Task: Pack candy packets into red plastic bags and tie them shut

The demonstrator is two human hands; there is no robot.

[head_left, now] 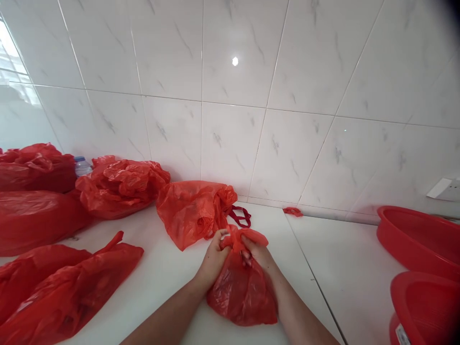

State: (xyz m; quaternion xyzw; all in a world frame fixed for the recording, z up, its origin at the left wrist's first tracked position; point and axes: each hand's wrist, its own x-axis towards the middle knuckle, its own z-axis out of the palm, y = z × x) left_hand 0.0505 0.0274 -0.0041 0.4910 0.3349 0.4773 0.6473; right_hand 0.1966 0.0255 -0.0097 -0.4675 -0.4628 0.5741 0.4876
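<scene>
A small filled red plastic bag (241, 290) lies on the white counter (172, 273) right in front of me. My left hand (214, 256) and my right hand (256, 254) both pinch its gathered top, fingers closed on the twisted plastic. Just behind them sits another crumpled red bag (190, 208) with a dark red handle loop (240, 215) beside it.
Several more red bags lie to the left (118, 187) (64, 287) (36, 167), with a clear bottle (82, 166) among them. Red plastic basins (417, 235) (424, 306) stand at the right. A small red scrap (292, 211) lies by the tiled wall (230, 110).
</scene>
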